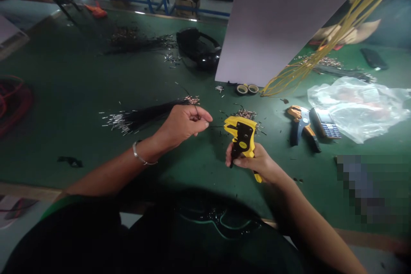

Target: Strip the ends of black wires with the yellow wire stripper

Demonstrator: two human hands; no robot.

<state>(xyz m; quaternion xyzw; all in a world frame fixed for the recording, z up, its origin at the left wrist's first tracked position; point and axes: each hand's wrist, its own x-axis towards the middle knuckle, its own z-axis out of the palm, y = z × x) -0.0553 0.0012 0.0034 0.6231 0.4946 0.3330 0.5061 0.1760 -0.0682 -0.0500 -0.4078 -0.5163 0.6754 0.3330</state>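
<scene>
Between the fingertips of my left hand (184, 126) is a thin black wire (217, 126), whose end points toward the jaws of a tool. My right hand (257, 162) grips this yellow and black wire stripper (245, 137), held upright with its jaws facing left. Whether the wire's tip lies inside the jaws is hard to make out. A bundle of black wires (147, 113) lies beside and partly behind my left hand, with pale ends at the left and coppery ends at the right. Behind the stripper sits a small heap of stripped offcuts (246, 114).
Two tape rolls (247, 89) lie near a grey panel (257, 25). At right are an orange and dark-blue hand tool (302, 126), a keypad phone (326, 123) and a plastic bag (369, 107). Yellow wires (337, 38) hang near another person's hand. Another wire pile (138, 42) lies farther back.
</scene>
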